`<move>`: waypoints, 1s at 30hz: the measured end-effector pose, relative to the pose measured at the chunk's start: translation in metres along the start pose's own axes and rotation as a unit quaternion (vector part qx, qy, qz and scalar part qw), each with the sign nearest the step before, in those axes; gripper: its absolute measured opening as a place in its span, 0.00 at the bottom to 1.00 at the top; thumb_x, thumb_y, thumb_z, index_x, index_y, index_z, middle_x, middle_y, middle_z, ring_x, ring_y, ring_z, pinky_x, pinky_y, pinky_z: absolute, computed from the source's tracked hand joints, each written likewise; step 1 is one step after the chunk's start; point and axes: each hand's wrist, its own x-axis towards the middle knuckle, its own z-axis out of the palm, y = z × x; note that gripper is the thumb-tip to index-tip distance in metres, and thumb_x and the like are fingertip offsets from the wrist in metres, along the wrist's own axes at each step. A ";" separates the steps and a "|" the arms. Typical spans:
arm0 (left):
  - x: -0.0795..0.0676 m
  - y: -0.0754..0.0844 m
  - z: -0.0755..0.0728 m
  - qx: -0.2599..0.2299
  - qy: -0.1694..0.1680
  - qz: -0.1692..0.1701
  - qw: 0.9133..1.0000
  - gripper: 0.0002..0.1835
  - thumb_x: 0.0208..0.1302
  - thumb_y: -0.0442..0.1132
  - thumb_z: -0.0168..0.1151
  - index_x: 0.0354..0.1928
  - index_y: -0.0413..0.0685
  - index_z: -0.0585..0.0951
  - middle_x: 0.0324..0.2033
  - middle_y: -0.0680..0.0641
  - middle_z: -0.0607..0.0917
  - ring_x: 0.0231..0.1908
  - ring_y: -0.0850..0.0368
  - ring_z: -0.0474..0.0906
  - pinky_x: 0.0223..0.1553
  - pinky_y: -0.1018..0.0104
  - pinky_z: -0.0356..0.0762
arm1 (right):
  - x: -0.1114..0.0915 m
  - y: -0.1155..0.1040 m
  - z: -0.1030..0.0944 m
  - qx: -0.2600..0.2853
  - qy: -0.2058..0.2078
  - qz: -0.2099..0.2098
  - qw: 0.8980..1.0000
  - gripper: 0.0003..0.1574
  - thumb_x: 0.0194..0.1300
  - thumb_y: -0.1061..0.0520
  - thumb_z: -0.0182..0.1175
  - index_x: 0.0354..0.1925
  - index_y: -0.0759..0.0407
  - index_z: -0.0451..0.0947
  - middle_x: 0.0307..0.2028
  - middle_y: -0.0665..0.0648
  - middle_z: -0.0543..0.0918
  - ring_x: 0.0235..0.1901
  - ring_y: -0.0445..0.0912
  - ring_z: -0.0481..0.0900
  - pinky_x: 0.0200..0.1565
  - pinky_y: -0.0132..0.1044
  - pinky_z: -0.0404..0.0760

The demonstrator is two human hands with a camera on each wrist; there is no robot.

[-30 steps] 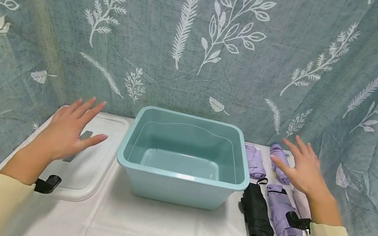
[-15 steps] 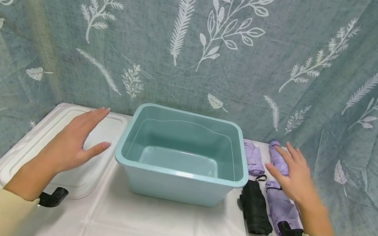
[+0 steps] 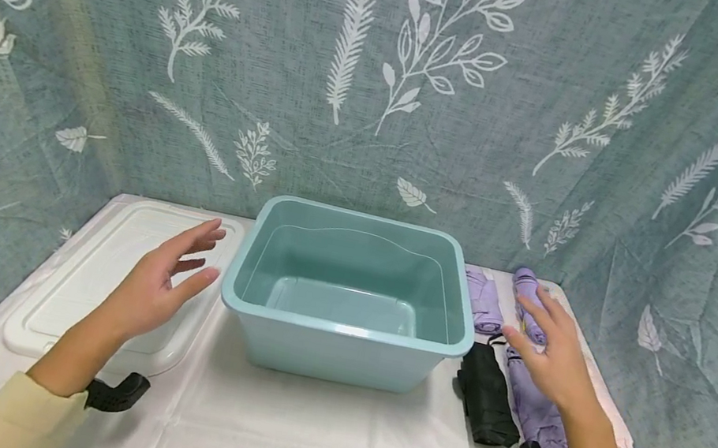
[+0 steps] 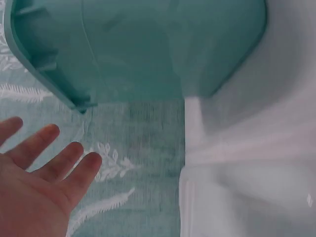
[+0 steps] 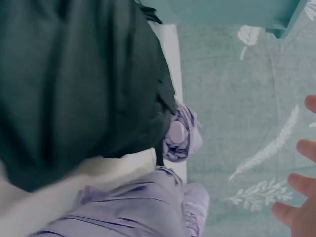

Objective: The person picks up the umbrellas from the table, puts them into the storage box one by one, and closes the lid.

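My left hand (image 3: 146, 295) hovers over the white lid (image 3: 81, 287), fingers loosely bent and holding nothing. In the left wrist view its fingers spread near the underside of the tub's rim. Between the hands stands an empty pale teal plastic tub (image 3: 336, 354). My right hand (image 3: 555, 359), also holding nothing, is above the folded umbrellas on the right. A black folded umbrella (image 3: 487, 399) with a wrist loop lies nearest the tub. Beside it is a purple folded umbrella (image 3: 532, 399), partly under the right hand. Two more purple ones, a left (image 3: 484, 302) and a right (image 3: 525, 287), lie behind.
A pale pink item (image 3: 613, 417) shows at the table's right edge, partly behind the right forearm. White cloth (image 3: 272, 433) covers the table. A grey-green leaf-print curtain (image 3: 251, 61) closes off the back and both sides.
Both hands have come lower and nearer the person, the left also moving toward the tub. The left fingers have bent more. Tub, lid and umbrellas stay in place.
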 end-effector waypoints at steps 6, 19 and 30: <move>0.004 0.007 0.005 -0.077 -0.014 -0.074 0.994 0.31 0.78 0.37 0.55 0.78 0.45 0.61 0.66 0.35 0.76 0.58 0.78 0.74 0.55 0.86 0.73 | -0.010 0.000 0.008 0.012 -0.002 0.026 1.000 0.35 0.69 0.48 0.65 0.70 0.57 0.74 0.76 0.69 0.61 0.74 0.74 0.55 0.64 0.80 0.56; 0.015 0.016 0.008 -0.165 -0.028 -0.196 0.966 0.30 0.79 0.49 0.55 0.76 0.47 0.67 0.64 0.41 0.77 0.51 0.75 0.80 0.51 0.74 0.83 | -0.031 -0.003 0.023 0.051 -0.004 0.086 0.995 0.31 0.74 0.47 0.61 0.69 0.57 0.74 0.75 0.69 0.65 0.74 0.70 0.60 0.67 0.74 0.61; 0.029 0.016 -0.001 -0.255 -0.085 -0.276 0.923 0.35 0.77 0.44 0.58 0.79 0.41 0.59 0.52 0.54 0.76 0.46 0.68 0.81 0.45 0.69 0.85 | -0.049 -0.008 0.034 0.069 -0.031 0.096 0.993 0.28 0.77 0.48 0.58 0.67 0.59 0.76 0.71 0.66 0.72 0.70 0.63 0.70 0.63 0.22 0.70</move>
